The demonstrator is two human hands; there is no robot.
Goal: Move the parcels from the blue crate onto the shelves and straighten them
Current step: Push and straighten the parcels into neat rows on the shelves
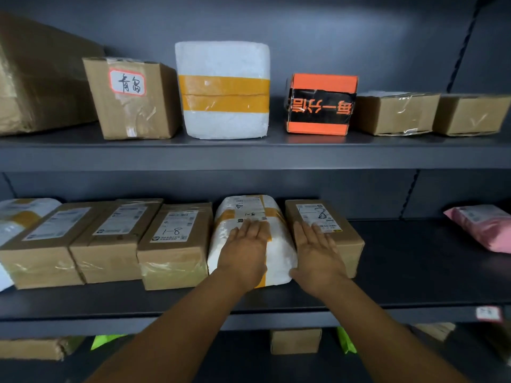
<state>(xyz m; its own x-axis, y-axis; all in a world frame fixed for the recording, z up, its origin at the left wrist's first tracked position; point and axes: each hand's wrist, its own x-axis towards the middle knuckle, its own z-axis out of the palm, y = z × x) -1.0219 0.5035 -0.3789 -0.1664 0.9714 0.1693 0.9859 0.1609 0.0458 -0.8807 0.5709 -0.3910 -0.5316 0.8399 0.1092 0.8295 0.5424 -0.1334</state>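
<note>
On the middle shelf [414,275] a white foam parcel [279,252] with yellow tape lies between brown cardboard parcels. My left hand [244,251] rests flat on its top, fingers straight. My right hand [318,254] lies flat on the brown labelled parcel [351,239] just to the right, its thumb touching the white parcel's side. Three more brown labelled parcels [174,244] line up to the left. The blue crate is out of view.
The upper shelf [249,153] carries brown boxes, a white foam box [224,89] with yellow tape and an orange-black box [320,105]. A pink bag [486,230] lies at the middle shelf's far right, with bare shelf between. Boxes and green bags sit on the lower shelf.
</note>
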